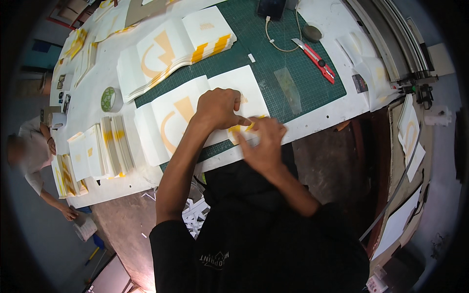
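A white printed sheet [193,93] with a pale orange design lies unfolded in front of me, partly on the green cutting mat [316,95]. Over its right half is my left hand [220,108], fingers curled in and thumb reaching toward the near edge. What it pinches, if anything, is hidden. My right hand [264,144] meets that thumb at the sheet's near right corner, beside a yellow-printed strip [235,132]. Motion blurs its fingers, and its grip is unclear. Beyond the hands, a stack of similar folded sheets [176,46] rests on the mat.
A red utility knife [315,61] lies on the mat near a cable [273,45] and a dark phone-like device [270,9]. Leftward are a tape roll [111,99] and upright folded bundles [105,146]. A co-worker [36,151] is at the far left. Metal rails [391,39] stand at right.
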The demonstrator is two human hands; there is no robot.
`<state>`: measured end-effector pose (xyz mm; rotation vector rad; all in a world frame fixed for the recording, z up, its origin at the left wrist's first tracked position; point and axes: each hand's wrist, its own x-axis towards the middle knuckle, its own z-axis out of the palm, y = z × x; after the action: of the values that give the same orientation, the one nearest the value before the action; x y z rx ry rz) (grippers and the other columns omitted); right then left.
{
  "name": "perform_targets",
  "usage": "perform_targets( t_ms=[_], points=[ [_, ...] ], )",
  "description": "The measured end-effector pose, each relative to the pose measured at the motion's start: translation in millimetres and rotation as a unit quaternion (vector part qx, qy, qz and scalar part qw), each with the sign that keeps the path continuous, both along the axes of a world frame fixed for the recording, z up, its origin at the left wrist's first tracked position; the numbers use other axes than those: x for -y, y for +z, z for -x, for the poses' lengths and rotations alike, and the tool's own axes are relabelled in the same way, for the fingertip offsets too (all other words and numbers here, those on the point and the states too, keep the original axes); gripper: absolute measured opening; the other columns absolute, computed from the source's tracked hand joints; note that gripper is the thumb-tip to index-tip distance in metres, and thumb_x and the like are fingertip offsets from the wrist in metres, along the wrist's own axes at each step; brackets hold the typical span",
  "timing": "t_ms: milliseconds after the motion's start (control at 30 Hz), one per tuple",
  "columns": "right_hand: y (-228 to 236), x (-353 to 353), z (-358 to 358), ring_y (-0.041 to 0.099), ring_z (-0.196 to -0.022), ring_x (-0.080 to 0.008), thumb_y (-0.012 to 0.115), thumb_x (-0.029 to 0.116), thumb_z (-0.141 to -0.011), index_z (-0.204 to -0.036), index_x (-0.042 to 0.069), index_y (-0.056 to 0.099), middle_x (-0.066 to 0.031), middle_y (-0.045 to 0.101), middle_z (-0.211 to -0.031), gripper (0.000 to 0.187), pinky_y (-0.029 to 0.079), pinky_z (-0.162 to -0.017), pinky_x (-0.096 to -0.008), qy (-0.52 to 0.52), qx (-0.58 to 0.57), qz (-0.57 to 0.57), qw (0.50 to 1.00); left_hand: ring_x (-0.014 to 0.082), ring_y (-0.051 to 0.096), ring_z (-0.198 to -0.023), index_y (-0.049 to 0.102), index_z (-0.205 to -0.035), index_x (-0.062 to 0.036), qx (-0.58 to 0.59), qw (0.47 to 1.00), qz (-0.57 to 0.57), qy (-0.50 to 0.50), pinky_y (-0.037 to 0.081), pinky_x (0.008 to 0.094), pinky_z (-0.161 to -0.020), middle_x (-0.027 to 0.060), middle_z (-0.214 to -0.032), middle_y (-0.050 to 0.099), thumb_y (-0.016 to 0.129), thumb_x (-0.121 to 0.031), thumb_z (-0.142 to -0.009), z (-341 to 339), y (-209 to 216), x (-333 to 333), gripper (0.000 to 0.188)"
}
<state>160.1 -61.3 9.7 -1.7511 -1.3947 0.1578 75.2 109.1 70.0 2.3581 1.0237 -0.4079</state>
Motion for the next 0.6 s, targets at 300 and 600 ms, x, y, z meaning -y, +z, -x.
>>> perform_targets(
  t_ms=[300,600],
  points=[
    [15,-60,-122,0.061,-0.105,-0.0345,0.085,0.033,-0.086,-0.11,-0.002,0.064,-0.0193,0.065,-0.106,0.048,0.041,-0.091,-0.0513,-0.17,0.112,0.194,0.959,0.0283,0.068,-0.084,0.067,-0.086,-0.0127,0.038,0.999,0.011,0.0,0.048,0.0404,-0.072,0.0084,-0.082,0.072,0.094,-0.054,-0.064,7,-6,-2,0.054],
    [21,9,-55,0.07,-0.064,-0.0244,0.073,0.011,-0.095,-0.128,0.003,0.058,-0.0141,0.067,-0.075,0.037,0.05,-0.056,-0.0365,0.004,-0.194,0.126,0.973,0.0272,0.071,-0.078,0.068,-0.08,-0.013,0.074,0.997,-0.001,-0.02,0.05,0.0392,-0.068,0.0056,-0.075,0.071,0.095,-0.052,-0.061,9,-11,-6,0.051]
  ],
)
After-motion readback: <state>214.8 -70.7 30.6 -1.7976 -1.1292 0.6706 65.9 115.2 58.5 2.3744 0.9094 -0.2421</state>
